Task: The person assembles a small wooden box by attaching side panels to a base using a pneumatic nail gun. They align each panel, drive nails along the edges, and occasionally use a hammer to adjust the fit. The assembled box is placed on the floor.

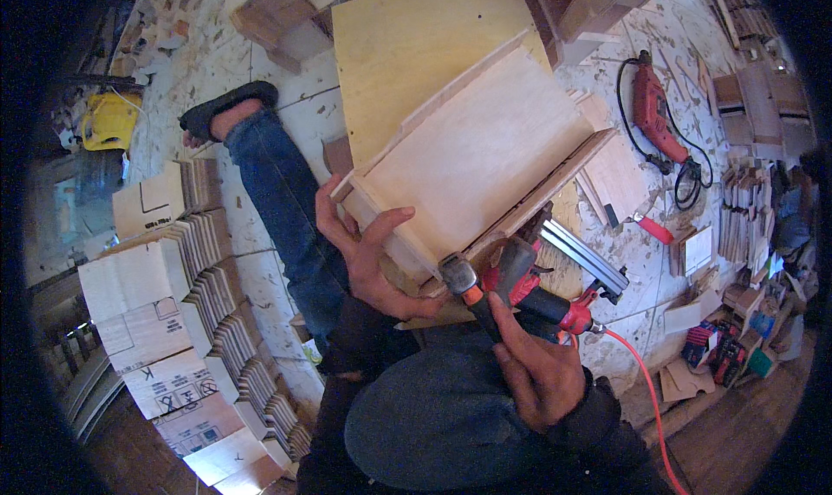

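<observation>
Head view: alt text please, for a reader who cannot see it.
A person's left hand steadies a plywood box while the right hand presses a red pneumatic nail gun against its near edge. Stacked plywood pieces sit left; an electric drill right.

The nailer's (529, 278) nose is hidden behind the plywood box (472, 148). The left hand's (368, 261) fingertips vanish under the box's edge. The orange hose (646, 391) runs off the bottom edge. Small items at far right (737, 348) are too small to identify.
</observation>
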Tool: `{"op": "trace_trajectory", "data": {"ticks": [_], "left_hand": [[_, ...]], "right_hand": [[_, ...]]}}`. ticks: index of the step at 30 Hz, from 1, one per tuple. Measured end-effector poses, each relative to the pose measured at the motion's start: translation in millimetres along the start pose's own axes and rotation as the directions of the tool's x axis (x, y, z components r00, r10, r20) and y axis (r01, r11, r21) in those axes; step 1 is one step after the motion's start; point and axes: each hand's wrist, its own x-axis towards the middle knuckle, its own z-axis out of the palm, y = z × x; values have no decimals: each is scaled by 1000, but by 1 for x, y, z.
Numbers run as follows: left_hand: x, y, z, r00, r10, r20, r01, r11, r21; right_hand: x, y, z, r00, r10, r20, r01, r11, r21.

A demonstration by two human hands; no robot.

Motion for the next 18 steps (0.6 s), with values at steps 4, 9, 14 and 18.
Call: {"op": "trace_trajectory", "data": {"ticks": [4, 9, 14, 18], "left_hand": [[-2, -3, -3, 999, 9, 32, -11, 999, 43], [-4, -9, -6, 997, 26, 78, -30, 998, 55], [-5, -13, -2, 997, 51, 50, -50, 999, -13], [-7, -11, 1, 999, 28, 14, -28, 999, -18]], "right_hand": [[4, 5, -5, 998, -62, -31, 62, 998, -3], [2, 5, -1, 998, -66, 0, 66, 997, -29], [-2, 2, 4, 996, -86, -27, 86, 996, 2], [-5, -1, 5, 997, -64, -44, 64, 998, 6]]}}
